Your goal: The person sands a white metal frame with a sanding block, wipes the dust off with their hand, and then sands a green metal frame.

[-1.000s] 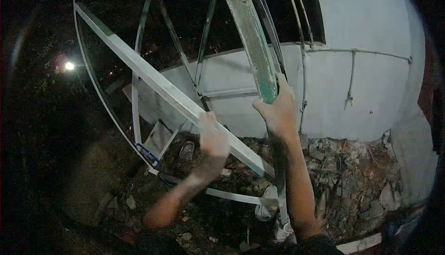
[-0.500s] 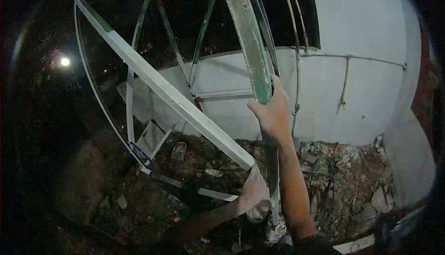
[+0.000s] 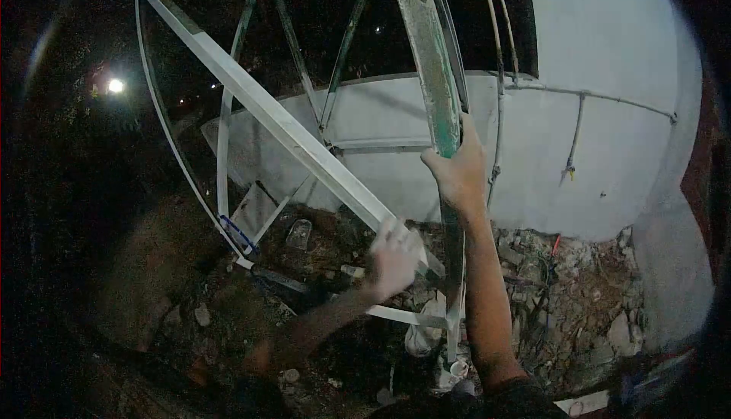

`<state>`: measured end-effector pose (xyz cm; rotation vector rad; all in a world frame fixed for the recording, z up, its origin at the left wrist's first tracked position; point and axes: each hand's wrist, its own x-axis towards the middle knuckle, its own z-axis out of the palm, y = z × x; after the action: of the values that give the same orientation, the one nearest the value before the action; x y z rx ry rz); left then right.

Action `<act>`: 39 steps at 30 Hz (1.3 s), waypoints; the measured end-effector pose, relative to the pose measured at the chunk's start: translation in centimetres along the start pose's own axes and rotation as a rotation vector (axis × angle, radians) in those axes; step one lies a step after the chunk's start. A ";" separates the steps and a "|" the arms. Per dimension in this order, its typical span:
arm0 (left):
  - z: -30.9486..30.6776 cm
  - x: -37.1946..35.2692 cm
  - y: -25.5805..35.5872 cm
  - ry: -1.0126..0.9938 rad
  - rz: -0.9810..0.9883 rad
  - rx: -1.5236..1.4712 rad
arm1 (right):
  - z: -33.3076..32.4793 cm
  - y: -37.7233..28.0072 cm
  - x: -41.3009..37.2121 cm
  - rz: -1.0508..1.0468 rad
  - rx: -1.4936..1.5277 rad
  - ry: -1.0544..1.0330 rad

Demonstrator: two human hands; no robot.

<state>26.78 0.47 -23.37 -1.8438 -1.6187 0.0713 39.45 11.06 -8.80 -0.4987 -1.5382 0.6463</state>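
Observation:
My right hand (image 3: 462,173) is wrapped around the upright metal bar (image 3: 428,53), whose worn green paint shows bare, weathered patches. Lower and to the left, my left hand (image 3: 393,260) is against the slanting white metal bar (image 3: 293,133), close to its lower end. Its fingers are curled over the bar and slightly blurred, with a whitish look; whether they hold something small against it is hidden. The slanting bar is mostly white, with a dark green stretch at its far upper end.
Thin green-and-white struts (image 3: 226,145) belong to the same frame. Behind stands a white wall (image 3: 609,152) with pipes (image 3: 582,93) and a tap (image 3: 569,170). Rubble (image 3: 582,289) covers the ground below. A small white cup (image 3: 458,369) is near the frame's lower corner. A bright lamp (image 3: 115,85) shines at left.
My left hand has moved up and left along the slanting white bar from its lower end. My right hand keeps its hold on the green bar. The whole view has shifted slightly.

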 end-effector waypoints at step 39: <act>9.1 -10.2 10.2 0.206 -0.421 -1.192 | -0.2 -0.2 0.0 0.033 0.016 -0.039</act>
<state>29.13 -4.66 -39.44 -2.0734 -2.0222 -1.4932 39.65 10.89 -8.68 -0.5033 -1.5634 0.6971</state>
